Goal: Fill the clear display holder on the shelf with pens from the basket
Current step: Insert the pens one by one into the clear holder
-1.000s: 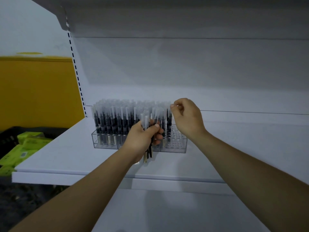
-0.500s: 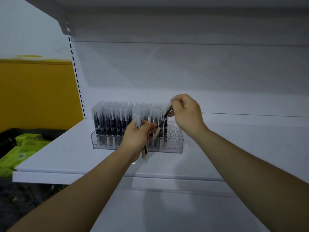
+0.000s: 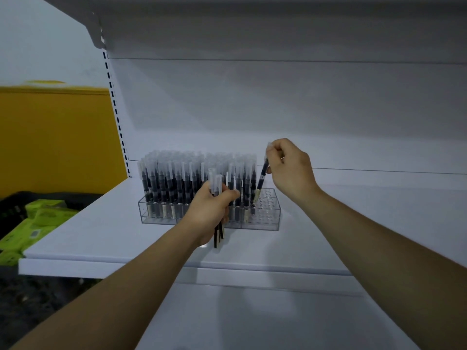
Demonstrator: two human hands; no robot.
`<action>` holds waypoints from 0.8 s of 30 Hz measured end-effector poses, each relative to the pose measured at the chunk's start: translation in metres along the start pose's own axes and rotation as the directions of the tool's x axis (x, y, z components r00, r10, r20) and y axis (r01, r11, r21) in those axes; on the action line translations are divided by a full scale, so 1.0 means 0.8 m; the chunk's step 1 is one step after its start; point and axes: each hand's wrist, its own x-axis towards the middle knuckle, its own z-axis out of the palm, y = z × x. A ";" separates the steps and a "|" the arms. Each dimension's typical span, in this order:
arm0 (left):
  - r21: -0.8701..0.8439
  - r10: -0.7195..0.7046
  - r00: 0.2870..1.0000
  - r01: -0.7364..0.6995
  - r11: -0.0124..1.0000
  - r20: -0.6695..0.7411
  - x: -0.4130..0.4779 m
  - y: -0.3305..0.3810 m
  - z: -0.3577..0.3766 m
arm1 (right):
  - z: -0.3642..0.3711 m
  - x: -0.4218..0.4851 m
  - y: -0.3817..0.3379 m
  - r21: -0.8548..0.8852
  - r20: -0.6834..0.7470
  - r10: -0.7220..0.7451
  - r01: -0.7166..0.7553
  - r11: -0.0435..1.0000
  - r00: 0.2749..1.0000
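Observation:
A clear display holder (image 3: 270,218) stands on the white shelf (image 3: 101,231), packed with several upright black pens with clear caps (image 3: 177,178); only its right end shows bare holes. My left hand (image 3: 214,210) grips a small bundle of pens (image 3: 216,184) in front of the holder, their tips hanging below my fist. My right hand (image 3: 290,168) pinches a single pen (image 3: 262,178) by its cap; the pen leans slightly, its lower end at the holes on the holder's right side.
A dark basket (image 3: 15,205) with green packages (image 3: 43,215) sits low at the left, beyond the shelf edge. An upper shelf (image 3: 252,26) overhangs. A yellow wall panel (image 3: 50,137) is at left. A lower shelf (image 3: 252,319) lies beneath.
My right hand drew one pen from the bundle in my left hand and carried it right, turning it nearly upright over the holder's bare right end.

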 end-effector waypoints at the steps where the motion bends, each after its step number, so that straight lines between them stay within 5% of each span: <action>1: -0.031 -0.015 1.000 0.016 0.999 0.018 0.000 -0.001 0.000 | 0.003 -0.002 0.001 -0.013 0.026 -0.006 0.007 1.000 1.000; 6: -0.166 -0.063 0.997 0.069 0.984 0.042 -0.002 -0.002 0.002 | 0.018 -0.017 0.013 -0.101 0.085 0.005 0.003 0.995 0.996; 16: -0.006 0.060 0.998 -0.060 0.998 0.005 -0.007 0.005 0.011 | 0.019 -0.010 0.006 -0.172 0.090 0.090 -0.074 0.982 0.992; 24: -0.113 -0.065 0.992 0.077 0.991 0.107 -0.014 0.016 0.013 | 0.011 -0.016 0.003 -0.267 0.154 0.003 0.039 0.963 0.988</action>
